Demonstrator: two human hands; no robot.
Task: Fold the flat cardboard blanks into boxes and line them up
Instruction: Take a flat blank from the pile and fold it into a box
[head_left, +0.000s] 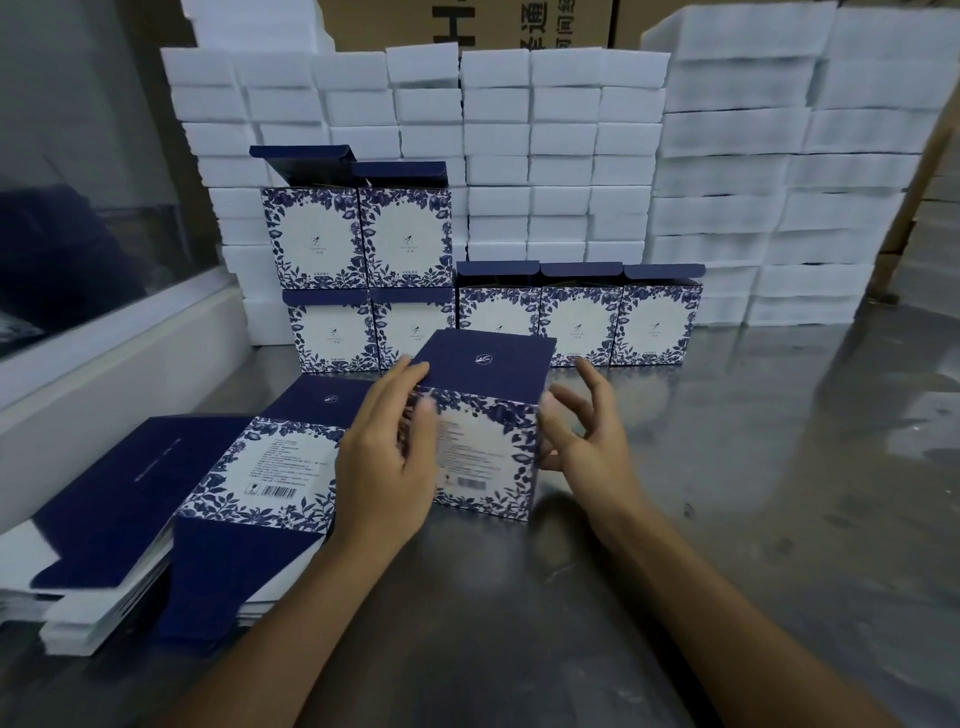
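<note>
A folded blue-and-white floral box (483, 415) stands on the steel table in front of me, its dark blue top face closed. My left hand (387, 457) lies against its left side, fingers reaching to the top edge. At the box's right side is my right hand (582, 431), fingers spread and loosely curled, thumb near the box wall. A stack of flat blanks (249, 483) lies to the left. Several finished boxes (576, 322) stand in a row behind, lids up, with two more boxes (358, 239) stacked on the left ones.
Tall stacks of white foam blocks (727, 171) fill the back of the steel table (753, 467). Brown cartons (467, 21) stand behind them. More dark blue flat sheets (104, 509) lie at the far left beside a white ledge (104, 374).
</note>
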